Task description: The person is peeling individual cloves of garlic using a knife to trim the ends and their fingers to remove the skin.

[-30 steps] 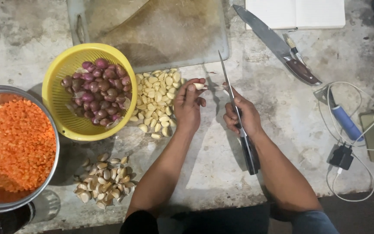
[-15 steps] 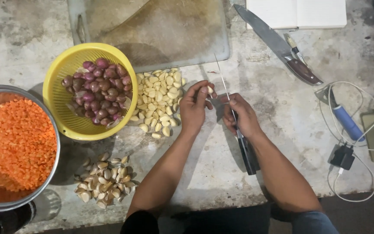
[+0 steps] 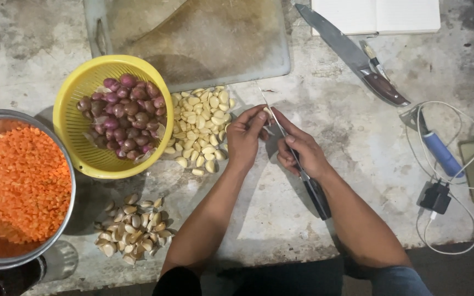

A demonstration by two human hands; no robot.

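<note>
- I am holding a garlic clove (image 3: 268,113) pinched in the fingertips of my left hand (image 3: 246,137), near the middle of the surface (image 3: 357,164), just below the cutting board's front edge.
- My right hand (image 3: 302,153) is gripping a thin knife (image 3: 294,156), its dark handle running back along my forearm and its blade pointing up past the clove; the blade is meeting the clove, though how deep I cannot tell.
- A heap of peeled garlic cloves (image 3: 199,129) is lying just left of my left hand, touching the yellow colander (image 3: 72,131) of small red shallots (image 3: 123,118).
- A smaller pile of unpeeled cloves (image 3: 133,227) is waiting near the front edge, so by my judgement the peeling is well over halfway done, with that pile left to work.
- A metal bowl (image 3: 67,164) of chopped orange pieces (image 3: 15,189) is sitting at the left edge.
- A worn cutting board (image 3: 209,33) is lying along the far edge, with a large knife (image 3: 352,55) to its right and an open notebook (image 3: 379,15) at the far right corner.
- A blue tool (image 3: 437,148), a charger (image 3: 435,196) and white cables are crowding the right edge.
</note>
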